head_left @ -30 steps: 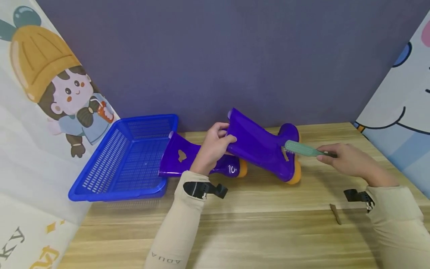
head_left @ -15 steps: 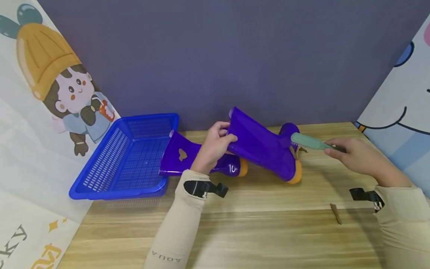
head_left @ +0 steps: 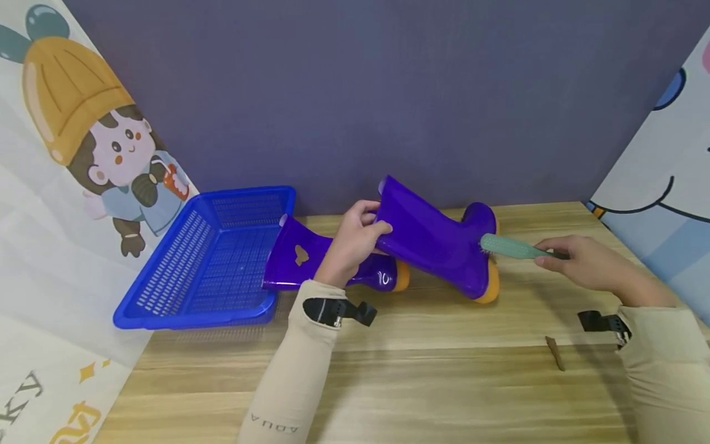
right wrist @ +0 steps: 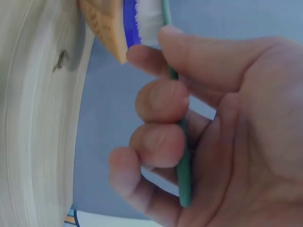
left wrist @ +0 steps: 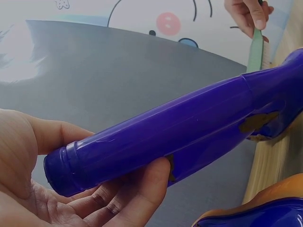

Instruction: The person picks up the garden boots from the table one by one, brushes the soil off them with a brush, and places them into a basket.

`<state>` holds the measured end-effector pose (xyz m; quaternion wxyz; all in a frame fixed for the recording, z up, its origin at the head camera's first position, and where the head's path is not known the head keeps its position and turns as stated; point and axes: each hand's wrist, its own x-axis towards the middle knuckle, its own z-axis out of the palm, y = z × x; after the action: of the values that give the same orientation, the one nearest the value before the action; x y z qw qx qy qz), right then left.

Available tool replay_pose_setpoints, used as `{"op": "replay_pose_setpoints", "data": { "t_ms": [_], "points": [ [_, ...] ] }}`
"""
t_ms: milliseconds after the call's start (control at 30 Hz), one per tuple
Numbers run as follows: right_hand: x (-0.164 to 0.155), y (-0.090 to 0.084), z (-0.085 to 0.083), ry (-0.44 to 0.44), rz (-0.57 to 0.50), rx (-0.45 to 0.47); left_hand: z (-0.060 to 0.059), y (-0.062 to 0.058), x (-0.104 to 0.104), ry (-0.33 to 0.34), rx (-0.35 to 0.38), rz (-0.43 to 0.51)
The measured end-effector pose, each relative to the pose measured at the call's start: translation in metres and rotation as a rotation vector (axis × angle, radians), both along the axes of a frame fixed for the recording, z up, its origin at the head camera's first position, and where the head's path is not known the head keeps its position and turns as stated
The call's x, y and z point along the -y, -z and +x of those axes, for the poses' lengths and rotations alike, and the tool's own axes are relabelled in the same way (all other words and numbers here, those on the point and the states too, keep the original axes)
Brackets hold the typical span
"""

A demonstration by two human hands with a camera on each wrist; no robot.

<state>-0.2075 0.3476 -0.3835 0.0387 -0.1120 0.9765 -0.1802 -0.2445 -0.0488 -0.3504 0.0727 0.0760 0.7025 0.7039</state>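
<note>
A purple rubber boot (head_left: 432, 243) with an orange sole lies tilted on the wooden table (head_left: 421, 370). My left hand (head_left: 355, 237) grips the boot's shaft near its open top; the left wrist view shows my fingers curled round the purple boot (left wrist: 180, 127). My right hand (head_left: 582, 262) holds a green brush (head_left: 510, 246) by its handle, the bristled head against the boot's foot near the orange sole. In the right wrist view my fingers wrap the green brush (right wrist: 177, 127), its white bristles beside the orange sole. A second purple boot (head_left: 310, 262) lies flat behind my left hand.
A blue perforated plastic basket (head_left: 216, 259) sits at the left, touching the second boot's shaft. A small brown scrap (head_left: 553, 353) lies on the table near my right wrist. Cartoon-printed panels stand left and right, with a dark purple wall behind.
The brush moved up and right off the boot's foot, then came back down against it near the sole. A brown patch seen on the boot's foot earlier no longer shows. My left hand stayed put.
</note>
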Motion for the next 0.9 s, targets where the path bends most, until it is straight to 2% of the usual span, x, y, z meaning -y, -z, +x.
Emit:
{"op": "replay_pose_setpoints", "data": {
  "t_ms": [167,433,700,900],
  "points": [
    [-0.015,-0.001,0.0,0.041,0.085,0.012,0.0,0.001,0.001,-0.005,0.01,-0.011],
    [-0.03,-0.013,0.005,0.129,0.2,0.056,0.0,0.001,0.001,-0.009,0.004,-0.013],
    [-0.029,-0.017,0.006,0.153,0.17,0.065,0.0,0.001,0.001,-0.006,0.001,-0.012],
    [-0.026,-0.019,0.006,0.149,0.144,0.058,0.001,0.002,-0.002,0.001,-0.049,-0.01]
  ]
}}
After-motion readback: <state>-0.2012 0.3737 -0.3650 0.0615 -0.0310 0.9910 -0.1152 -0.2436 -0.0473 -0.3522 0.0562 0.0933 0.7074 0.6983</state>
